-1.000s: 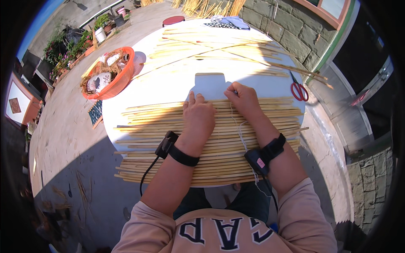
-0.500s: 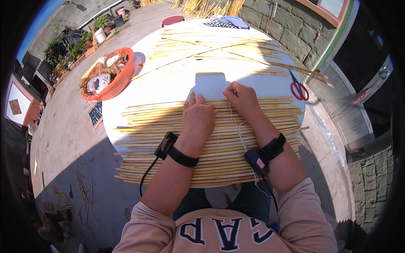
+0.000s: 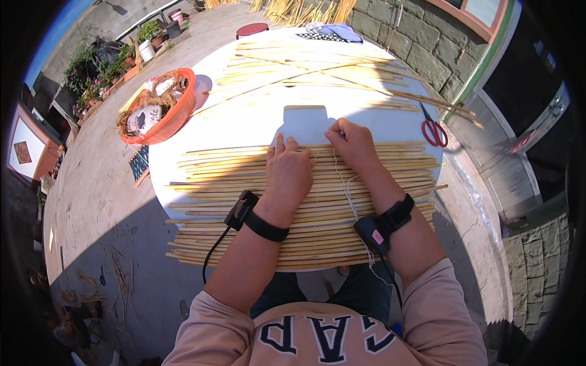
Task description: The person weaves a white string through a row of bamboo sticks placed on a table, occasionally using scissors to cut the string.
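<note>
A mat of pale straw stalks [image 3: 244, 235], laid side by side, covers the near half of the white round table. My left hand [image 3: 289, 168] rests palm down on it, fingers spread, their tips at the far edge stalk. Just to the right, my right hand [image 3: 354, 144] is closed in a pinch at that same edge. White string [image 3: 346, 189] trails from its fingertips across the stalks toward me. A small dark bit shows between thumb and finger, too small to name. Black straps with small boxes and cables circle both wrists.
Loose stalks [image 3: 262, 72] lie on the far part of the white table [image 3: 256, 122]. Red-handled scissors [image 3: 434, 132] are at the right rim, folded cloth [image 3: 332, 33] at the far rim. An orange basket [image 3: 177, 116] of odds and ends stands left; a red stool [image 3: 252, 28] is behind.
Both hands keep nearly the same place and pose at the far edge of the stalks. The whole picture has shifted very slightly; nothing was taken up or let go.
</note>
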`<action>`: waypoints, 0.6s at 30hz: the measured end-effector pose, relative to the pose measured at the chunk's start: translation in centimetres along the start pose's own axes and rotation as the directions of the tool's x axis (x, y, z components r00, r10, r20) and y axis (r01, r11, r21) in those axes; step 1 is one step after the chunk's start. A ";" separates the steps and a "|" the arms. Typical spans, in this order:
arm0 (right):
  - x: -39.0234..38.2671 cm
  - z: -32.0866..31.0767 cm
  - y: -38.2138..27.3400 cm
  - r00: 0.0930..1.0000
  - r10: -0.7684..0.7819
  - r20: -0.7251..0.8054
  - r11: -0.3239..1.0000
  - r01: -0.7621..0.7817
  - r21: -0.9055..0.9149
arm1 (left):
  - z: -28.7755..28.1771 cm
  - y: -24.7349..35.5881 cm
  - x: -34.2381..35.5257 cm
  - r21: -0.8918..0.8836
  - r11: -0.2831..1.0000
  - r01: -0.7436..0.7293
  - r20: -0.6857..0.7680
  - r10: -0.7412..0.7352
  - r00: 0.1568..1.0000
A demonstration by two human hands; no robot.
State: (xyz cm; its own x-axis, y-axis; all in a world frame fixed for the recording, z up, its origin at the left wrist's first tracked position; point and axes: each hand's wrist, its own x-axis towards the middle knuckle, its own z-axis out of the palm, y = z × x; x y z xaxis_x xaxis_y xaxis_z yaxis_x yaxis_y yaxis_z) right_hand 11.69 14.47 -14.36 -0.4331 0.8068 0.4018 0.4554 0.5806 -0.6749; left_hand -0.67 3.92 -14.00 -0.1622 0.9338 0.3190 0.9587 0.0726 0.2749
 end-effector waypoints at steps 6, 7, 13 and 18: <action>-0.1 0.0 -0.1 0.999 -0.043 -0.024 0.998 0.044 0.043 | 0.2 -0.1 -0.1 0.029 0.999 -0.017 0.000 0.017 1.000; -0.1 0.0 -0.1 0.999 -0.044 -0.023 0.998 0.045 0.043 | 0.3 -0.1 -0.1 0.030 0.999 -0.016 0.000 0.016 1.000; -0.1 -0.1 -0.1 0.999 -0.046 -0.022 0.997 0.047 0.056 | 0.2 0.0 -0.1 0.024 1.000 -0.019 0.039 0.018 0.999; 0.0 0.3 0.0 0.996 -0.074 -0.039 0.996 0.076 0.051 | 0.4 -0.4 -0.1 0.023 0.999 -0.022 0.034 0.021 0.999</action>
State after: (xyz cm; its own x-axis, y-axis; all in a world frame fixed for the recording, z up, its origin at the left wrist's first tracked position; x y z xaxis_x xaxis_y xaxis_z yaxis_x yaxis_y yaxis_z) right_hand 11.45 14.45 -14.61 -0.4354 0.7650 0.4746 0.3805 0.6342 -0.6731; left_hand -0.97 3.89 -14.48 -0.1340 0.9465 0.2935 0.9672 0.0604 0.2467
